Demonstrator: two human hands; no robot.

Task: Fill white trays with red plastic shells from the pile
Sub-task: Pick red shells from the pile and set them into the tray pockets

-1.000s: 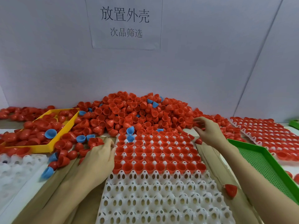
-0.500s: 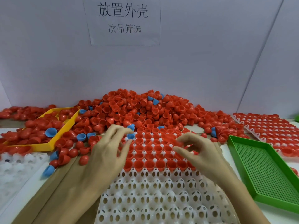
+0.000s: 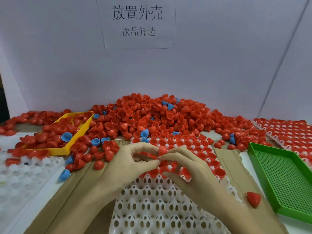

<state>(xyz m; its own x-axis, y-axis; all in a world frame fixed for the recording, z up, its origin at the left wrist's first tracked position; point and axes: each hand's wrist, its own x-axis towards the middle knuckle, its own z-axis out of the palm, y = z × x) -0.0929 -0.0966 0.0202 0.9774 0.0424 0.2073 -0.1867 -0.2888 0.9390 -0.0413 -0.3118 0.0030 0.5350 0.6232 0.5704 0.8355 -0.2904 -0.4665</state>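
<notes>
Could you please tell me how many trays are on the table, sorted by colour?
White moulded plastic trays: 3
Yellow perforated plastic tray: 1
Green perforated plastic tray: 1
Total: 5

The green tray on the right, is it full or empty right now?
Empty. The green tray shows only its bare perforated floor; no red shells lie inside it, though its near end is cut off by the frame edge.
</notes>
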